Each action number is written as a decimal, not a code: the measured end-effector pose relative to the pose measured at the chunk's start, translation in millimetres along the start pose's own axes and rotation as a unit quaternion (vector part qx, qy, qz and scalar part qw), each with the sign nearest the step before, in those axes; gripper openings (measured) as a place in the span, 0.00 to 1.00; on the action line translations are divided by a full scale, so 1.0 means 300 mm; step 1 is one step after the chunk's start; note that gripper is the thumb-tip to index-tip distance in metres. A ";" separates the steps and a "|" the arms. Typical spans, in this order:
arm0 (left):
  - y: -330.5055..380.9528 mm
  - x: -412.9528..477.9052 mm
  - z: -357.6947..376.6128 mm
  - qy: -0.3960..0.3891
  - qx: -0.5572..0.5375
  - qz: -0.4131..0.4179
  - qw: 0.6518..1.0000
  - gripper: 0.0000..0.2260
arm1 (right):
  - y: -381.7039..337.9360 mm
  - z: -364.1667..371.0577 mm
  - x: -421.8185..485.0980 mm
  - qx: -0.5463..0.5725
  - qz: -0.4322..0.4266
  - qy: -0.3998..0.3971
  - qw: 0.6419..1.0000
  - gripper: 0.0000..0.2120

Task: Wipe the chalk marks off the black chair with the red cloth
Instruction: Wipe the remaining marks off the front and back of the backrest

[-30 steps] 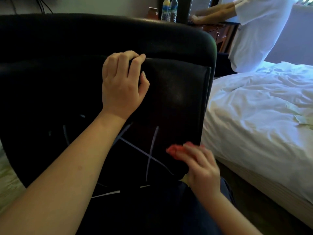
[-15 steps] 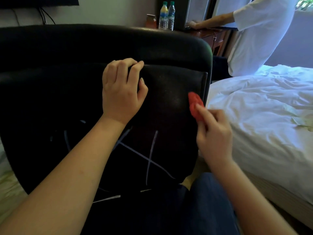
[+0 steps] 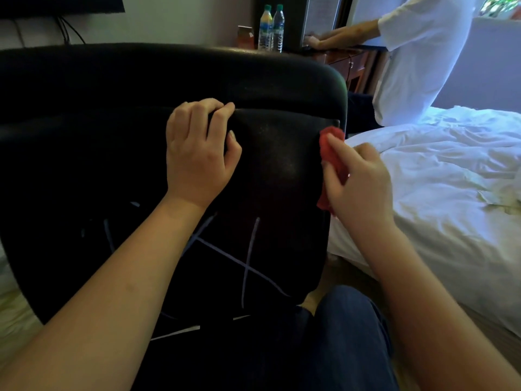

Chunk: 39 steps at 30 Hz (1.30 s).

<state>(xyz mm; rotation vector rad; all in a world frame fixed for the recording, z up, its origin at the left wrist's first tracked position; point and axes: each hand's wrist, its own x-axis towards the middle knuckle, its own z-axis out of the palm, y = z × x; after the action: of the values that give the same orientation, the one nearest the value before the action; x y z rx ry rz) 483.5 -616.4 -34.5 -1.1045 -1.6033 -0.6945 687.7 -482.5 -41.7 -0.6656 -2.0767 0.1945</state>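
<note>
1. So, the chalk marks (image 3: 248, 263): pale bluish-white lines on the lower part of the black chair (image 3: 267, 88). Two long strokes cross in an X at centre-right, and a shorter diagonal runs up-left from them. Fainter short strokes sit further left, and one brighter white line lies low, near the bottom edge.
2. The black chair itself has a dark, leather-like surface and fills the left & centre of view. It has a rounded top rail w/ an inner cushion panel below. The panel's upper right shows a dull sheen & fine dusty speckle.
3. The red cloth (image 3: 331, 148) is bunched small and pressed vs. the panel's right edge near its upper corner, well above the X. One bit sticks out past the fingertips, another below the palm.
4. The right hand (image 3: 358, 182) is clamped on the cloth, fingers laid over it, index pointing up along it. Thumb not visible.
5. The left hand (image 3: 197, 153) has its fingers curled over the panel's top seam and its thumb on the panel front, gripping the chair at approx. mid-width.
6. A knee (image 3: 346, 328) in blue denim is at the bottom, just below the chair's lower right corner.
7. A bed (image 3: 437, 193) w/ rumpled white sheets is just beside the chair, to the right.
8. Behind the chair are two water bottles (image 3: 272, 28) w/ green caps on a wooden desk (image 3: 346, 56). Another person (image 3: 417, 60) in a white tee has an arm on the desk. Cables (image 3: 66, 32) hang on the wall, top left.
</note>
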 end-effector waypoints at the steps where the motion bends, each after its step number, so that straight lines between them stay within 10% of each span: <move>1: -0.003 0.000 0.001 0.001 0.000 0.001 1.000 0.13 | 0.005 0.007 -0.031 -0.001 0.004 -0.013 1.000 0.20; 8: -0.010 -0.004 0.010 0.014 0.009 0.001 1.000 0.13 | 0.055 -0.005 -0.445 -0.001 0.059 -0.123 0.991 0.19; 15: 0.003 -0.005 -0.002 0.010 0.002 0.003 1.000 0.13 | 0.010 -0.025 -0.088 0.009 -0.001 0.027 1.000 0.16; 26: -0.012 -0.006 0.009 0.013 0.010 -0.001 1.000 0.13 | 0.030 -0.006 -0.411 0.005 0.054 -0.113 0.992 0.17; 33: 0.006 -0.005 0.003 0.013 -0.001 -0.002 1.000 0.13 | 0.011 -0.022 -0.088 0.025 0.011 0.046 0.999 0.13; 39: -0.003 -0.004 0.002 0.008 -0.003 0.001 1.000 0.13 | 0.007 0.004 -0.067 0.011 0.023 -0.027 0.999 0.15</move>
<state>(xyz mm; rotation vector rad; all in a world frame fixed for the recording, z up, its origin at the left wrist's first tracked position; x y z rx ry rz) 482.4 -616.8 -35.9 -1.1032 -1.5875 -0.7057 696.3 -491.4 -58.0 -0.7023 -2.1097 0.2630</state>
